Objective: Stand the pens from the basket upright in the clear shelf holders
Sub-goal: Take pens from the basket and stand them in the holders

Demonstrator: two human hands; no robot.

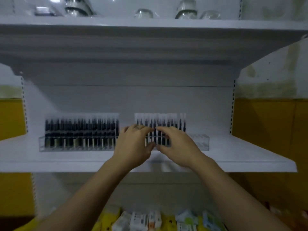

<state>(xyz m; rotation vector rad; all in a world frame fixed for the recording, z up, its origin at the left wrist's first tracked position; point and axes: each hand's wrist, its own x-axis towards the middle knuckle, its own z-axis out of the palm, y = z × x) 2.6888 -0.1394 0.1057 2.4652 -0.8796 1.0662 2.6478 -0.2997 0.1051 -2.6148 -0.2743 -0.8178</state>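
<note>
Two clear holders stand side by side on the white shelf [241, 155]. The left holder [41, 144] is packed with upright dark pens with white caps [80, 129]. The right holder [202, 142] holds pens [166, 124] over most of its length; its right end is bare. My left hand [135, 145] and my right hand [176, 145] are both in front of the right holder, fingers curled, fingertips nearly meeting around the upright pens in its middle. Blur hides exactly which pens each hand pinches. No basket is in view.
The shelf above carries glass cups [186, 10] and overhangs the pens closely. Below the shelf, colourful packets [146, 219] lie in a row. Yellow wall panels [266, 124] flank the white unit on both sides.
</note>
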